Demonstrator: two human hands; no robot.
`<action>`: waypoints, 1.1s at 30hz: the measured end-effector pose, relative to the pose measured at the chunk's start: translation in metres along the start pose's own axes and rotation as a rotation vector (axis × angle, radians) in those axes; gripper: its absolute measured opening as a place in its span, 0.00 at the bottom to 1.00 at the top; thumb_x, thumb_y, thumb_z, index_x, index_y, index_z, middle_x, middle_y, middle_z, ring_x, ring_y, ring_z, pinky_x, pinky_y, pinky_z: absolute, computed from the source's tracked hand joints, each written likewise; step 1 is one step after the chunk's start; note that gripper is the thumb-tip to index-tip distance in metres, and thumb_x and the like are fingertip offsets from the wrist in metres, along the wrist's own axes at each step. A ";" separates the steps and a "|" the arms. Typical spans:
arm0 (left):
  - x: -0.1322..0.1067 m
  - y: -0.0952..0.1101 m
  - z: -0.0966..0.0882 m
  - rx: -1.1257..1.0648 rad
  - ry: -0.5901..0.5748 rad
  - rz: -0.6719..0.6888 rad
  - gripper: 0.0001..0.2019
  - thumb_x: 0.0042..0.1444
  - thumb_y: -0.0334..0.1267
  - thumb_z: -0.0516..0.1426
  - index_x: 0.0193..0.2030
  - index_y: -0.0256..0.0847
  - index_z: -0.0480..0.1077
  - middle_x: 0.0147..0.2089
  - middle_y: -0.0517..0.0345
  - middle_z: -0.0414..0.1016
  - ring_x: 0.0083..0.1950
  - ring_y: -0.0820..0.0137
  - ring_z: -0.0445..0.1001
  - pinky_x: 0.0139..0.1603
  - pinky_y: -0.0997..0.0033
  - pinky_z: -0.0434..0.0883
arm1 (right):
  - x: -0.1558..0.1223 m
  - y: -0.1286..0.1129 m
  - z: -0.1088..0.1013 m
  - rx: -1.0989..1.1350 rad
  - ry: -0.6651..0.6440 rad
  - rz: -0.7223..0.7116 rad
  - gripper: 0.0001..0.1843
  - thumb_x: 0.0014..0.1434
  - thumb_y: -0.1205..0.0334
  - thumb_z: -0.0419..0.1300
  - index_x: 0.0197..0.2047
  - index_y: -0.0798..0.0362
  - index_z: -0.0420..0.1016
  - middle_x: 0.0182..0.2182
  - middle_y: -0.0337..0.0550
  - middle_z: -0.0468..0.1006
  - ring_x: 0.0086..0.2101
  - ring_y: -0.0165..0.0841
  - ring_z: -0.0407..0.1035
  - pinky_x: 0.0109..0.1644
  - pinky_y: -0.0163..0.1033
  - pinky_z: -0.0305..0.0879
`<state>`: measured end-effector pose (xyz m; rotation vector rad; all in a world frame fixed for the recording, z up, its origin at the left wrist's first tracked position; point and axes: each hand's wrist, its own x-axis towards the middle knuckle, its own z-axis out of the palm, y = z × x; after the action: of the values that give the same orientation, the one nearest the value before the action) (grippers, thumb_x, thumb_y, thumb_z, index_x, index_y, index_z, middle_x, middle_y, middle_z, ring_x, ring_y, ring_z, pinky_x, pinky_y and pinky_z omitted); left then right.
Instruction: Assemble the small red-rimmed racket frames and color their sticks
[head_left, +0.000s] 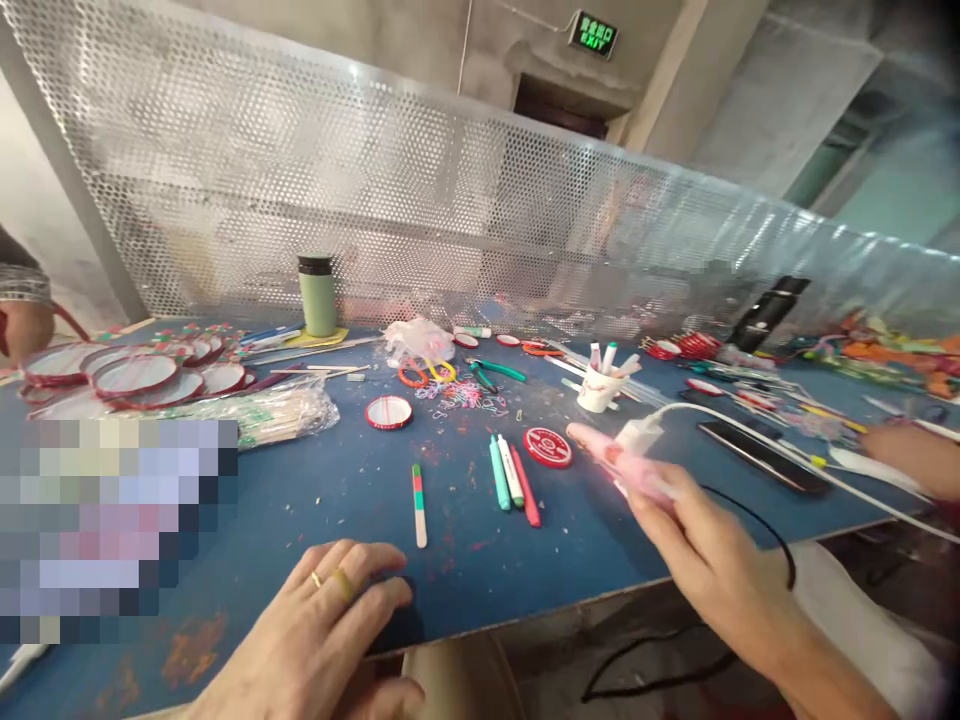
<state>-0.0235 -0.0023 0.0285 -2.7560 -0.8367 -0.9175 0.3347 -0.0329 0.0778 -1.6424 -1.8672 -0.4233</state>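
Note:
My right hand [697, 540] grips a pink tapered handheld item [600, 446] over the table's right side; motion blur hides its exact kind. Just behind it is a white plug block [639, 434] on a white cable. My left hand [330, 610] rests palm down by the table's front edge, fingers loosely bent and holding nothing. Beyond its fingertips lies a wooden craft stick [419, 505] with green and red bands at its far end. Between the hands lie a teal marker [499, 472], a white marker [511, 472] and a red marker [526, 487], beside a red round disc [547, 447].
Red-rimmed hoops [135, 376] and bagged sticks [281, 412] lie left. Behind are a green tumbler [318, 297], pliers [495, 372], colourful small clips [465, 394] and a cup of markers [600, 388]. A phone [761, 455] lies right, near another person's arm [919, 455].

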 end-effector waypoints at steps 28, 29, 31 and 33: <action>0.153 -0.161 0.017 0.125 -0.723 -0.391 0.39 0.42 0.65 0.60 0.54 0.36 0.70 0.54 0.40 0.70 0.52 0.53 0.71 0.46 0.64 0.67 | 0.002 0.022 0.060 -0.477 0.076 -0.215 0.13 0.64 0.66 0.47 0.45 0.52 0.72 0.31 0.49 0.74 0.35 0.43 0.68 0.40 0.47 0.61; 0.152 -0.162 0.018 0.119 -0.723 -0.388 0.40 0.41 0.66 0.60 0.54 0.36 0.70 0.54 0.40 0.70 0.51 0.54 0.71 0.45 0.64 0.67 | 0.002 0.022 0.060 -0.487 0.078 -0.208 0.13 0.64 0.65 0.48 0.46 0.53 0.72 0.32 0.51 0.75 0.36 0.44 0.68 0.40 0.48 0.61; 0.151 -0.163 0.018 0.101 -0.718 -0.390 0.40 0.41 0.67 0.60 0.54 0.38 0.71 0.53 0.42 0.70 0.50 0.55 0.71 0.45 0.65 0.67 | 0.001 0.023 0.060 -0.492 0.096 -0.195 0.13 0.64 0.62 0.49 0.47 0.54 0.72 0.34 0.53 0.76 0.39 0.47 0.69 0.41 0.49 0.62; 0.149 -0.160 0.018 0.083 -0.702 -0.405 0.39 0.41 0.66 0.59 0.54 0.40 0.71 0.53 0.45 0.71 0.50 0.56 0.71 0.46 0.65 0.67 | -0.001 0.022 0.058 -0.483 0.113 -0.179 0.16 0.65 0.61 0.49 0.51 0.56 0.71 0.39 0.57 0.77 0.41 0.50 0.69 0.42 0.52 0.62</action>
<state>-0.0015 0.2071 0.0919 -2.8880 -1.5237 0.1048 0.3423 0.0048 0.0298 -1.7042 -1.9318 -1.0907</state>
